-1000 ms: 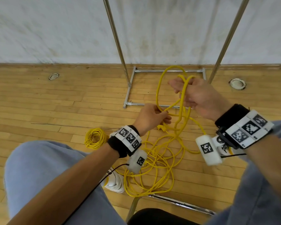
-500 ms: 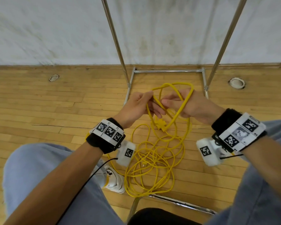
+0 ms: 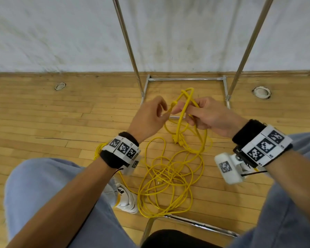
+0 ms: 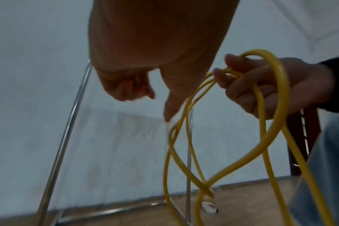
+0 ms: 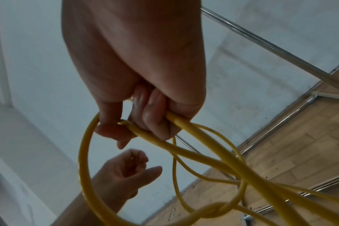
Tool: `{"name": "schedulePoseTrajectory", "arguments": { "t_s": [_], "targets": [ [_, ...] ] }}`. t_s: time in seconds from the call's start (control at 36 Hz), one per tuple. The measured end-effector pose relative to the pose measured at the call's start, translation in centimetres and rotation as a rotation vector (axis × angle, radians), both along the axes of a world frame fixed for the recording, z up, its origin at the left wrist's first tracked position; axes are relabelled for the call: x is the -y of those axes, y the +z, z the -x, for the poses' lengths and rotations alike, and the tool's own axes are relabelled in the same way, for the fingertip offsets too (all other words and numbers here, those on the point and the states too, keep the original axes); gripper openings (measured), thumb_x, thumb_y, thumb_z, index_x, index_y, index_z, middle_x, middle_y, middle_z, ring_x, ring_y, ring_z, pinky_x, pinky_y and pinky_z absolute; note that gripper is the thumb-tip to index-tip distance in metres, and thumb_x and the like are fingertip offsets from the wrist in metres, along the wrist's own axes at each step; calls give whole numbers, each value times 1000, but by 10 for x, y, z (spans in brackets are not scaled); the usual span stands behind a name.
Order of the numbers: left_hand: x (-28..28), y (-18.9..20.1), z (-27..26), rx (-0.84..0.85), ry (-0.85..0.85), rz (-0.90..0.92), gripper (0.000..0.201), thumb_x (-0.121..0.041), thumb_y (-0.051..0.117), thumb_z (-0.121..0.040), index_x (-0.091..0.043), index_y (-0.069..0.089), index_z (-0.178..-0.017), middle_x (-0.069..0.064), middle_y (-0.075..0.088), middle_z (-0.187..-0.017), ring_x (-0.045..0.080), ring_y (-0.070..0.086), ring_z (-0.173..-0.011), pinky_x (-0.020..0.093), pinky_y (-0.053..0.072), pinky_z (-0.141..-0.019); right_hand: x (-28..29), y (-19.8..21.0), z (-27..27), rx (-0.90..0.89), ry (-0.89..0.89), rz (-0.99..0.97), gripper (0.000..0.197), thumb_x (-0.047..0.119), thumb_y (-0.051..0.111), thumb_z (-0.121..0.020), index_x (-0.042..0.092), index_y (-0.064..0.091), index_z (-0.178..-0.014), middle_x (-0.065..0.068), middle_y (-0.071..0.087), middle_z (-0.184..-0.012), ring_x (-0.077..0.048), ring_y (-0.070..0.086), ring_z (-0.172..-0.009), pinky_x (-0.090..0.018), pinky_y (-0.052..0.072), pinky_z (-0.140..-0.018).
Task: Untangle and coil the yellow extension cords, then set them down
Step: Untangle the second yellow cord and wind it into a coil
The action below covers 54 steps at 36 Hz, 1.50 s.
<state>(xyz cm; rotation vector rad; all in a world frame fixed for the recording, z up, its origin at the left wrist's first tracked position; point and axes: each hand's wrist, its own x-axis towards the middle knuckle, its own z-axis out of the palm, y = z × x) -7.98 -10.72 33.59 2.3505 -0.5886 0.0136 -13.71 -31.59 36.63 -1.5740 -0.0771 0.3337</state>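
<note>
The right hand (image 3: 209, 119) grips yellow cord (image 3: 183, 108) loops, the left hand (image 3: 149, 119), at nine o'clock, hangs loosely curled, holding nothing; no legible writing.

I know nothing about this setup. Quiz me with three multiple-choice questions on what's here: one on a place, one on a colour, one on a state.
1. The tangled pile lies: A on the rack; B on the floor; C on a lap.
2. The shoe is: A white; B red; C black.
3. The right hand is: A empty; B gripping cord loops; C flat on the floor.

Answers: 1 B, the strands sprawl over the wooden boards. 2 A, its upper is white. 3 B, the fingers curl round several yellow loops in the right wrist view.
</note>
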Motion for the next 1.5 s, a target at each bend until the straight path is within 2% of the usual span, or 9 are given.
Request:
{"name": "schedulePoseTrajectory", "arguments": {
  "t_s": [0.25,0.36,0.53,0.67,0.86,1.08,1.22,1.31,1.5],
  "targets": [
    [10,-9,5,-50,-15,92,13,-24,59,-103,-11,57,-107,6,66,-74,17,61,-65,32,46,-56,0,8,2,-2,90,-33,45,43,62,-94,4,77,-108,-5,41,-54,-15,22,-47,-27,12,-41],
    [11,-1,2,98,-70,111,21,-17,51,-101,-4,60,-87,7,58,-77,21,50,-70,36,40,-63,-1,9,2,-41,25,16,46,48,79,-74,9,78,-98,0,42,-54,-19,21,-54,-31,11,-46],
    [8,12,5,312,-83,12,22,-24,50,-106,-11,67,-111,0,56,-92,15,51,-73,34,43,-61,-6,-2,3,10,-96,256,32,29,81,-88,15,70,-115,16,52,-49,-2,45,-44,-12,35,-43],
    [3,26,9,467,-23,-41,23,-25,50,-106,-8,66,-107,3,57,-96,22,54,-72,40,44,-56,-9,-9,0,-36,-190,218,26,35,72,-96,14,73,-111,6,46,-49,-9,35,-43,-18,29,-41],
    [12,49,22,-113,-123,424,25,-18,50,-108,0,58,-92,13,56,-56,26,55,-44,32,45,-44,-12,-12,1,52,-98,231,24,28,81,-88,10,78,-104,0,57,-57,-4,44,-43,-16,33,-43],
    [3,49,14,-332,-69,597,20,-15,47,-109,-2,60,-100,3,57,-65,22,59,-57,34,56,-55,-11,-2,2,45,63,162,9,19,76,-93,13,78,-100,-10,68,-80,-19,37,-57,-24,28,-46],
    [2,46,13,-449,-66,699,21,-14,43,-110,-2,60,-106,1,59,-71,18,62,-67,31,56,-64,-13,-4,-1,148,38,287,21,29,80,-90,8,75,-86,-5,65,-74,-4,50,-57,-14,38,-54],
    [1,40,13,-567,-54,641,23,-15,47,-108,0,58,-122,9,66,-91,19,67,-82,29,56,-69,-15,-10,-3,222,-88,315,26,30,78,-91,13,73,-72,-6,69,-73,-8,57,-64,-19,43,-63],
    [4,4,14,-450,-153,216,21,-17,67,-98,-13,62,-118,5,73,-111,17,71,-99,31,59,-81,-2,9,-8,108,-171,-87,24,18,69,-98,16,69,-74,-8,67,-77,-18,36,-52,-22,26,-41]
  ]
}}
